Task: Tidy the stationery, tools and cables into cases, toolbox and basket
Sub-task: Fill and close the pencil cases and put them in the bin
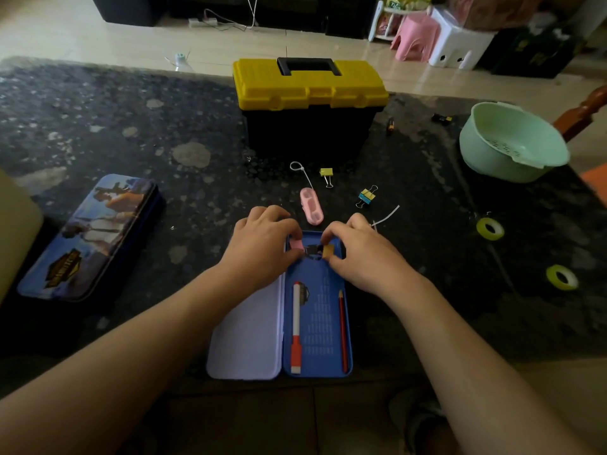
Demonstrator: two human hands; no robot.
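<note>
An open blue pencil case (317, 326) lies in front of me with its pale lid (246, 336) folded out to the left. Inside lie a red-and-white marker (296, 326) and a red pencil (343, 330). Over the case's far end, my left hand (259, 244) pinches a pink binder clip (296, 245). My right hand (361, 254) pinches a yellow binder clip (328, 251). The two clips' black wire handles meet between the hands. A closed yellow-and-black toolbox (308, 106) stands behind, and a mint green basket (512, 142) sits at the right.
A closed printed pencil case (88, 238) lies at the left. Loose on the dark table: a pink case (311, 205), a white cable tie (303, 174), two more binder clips (326, 174) (367, 195), two yellow tape rolls (490, 228) (561, 276), and small dark items (441, 118) near the basket.
</note>
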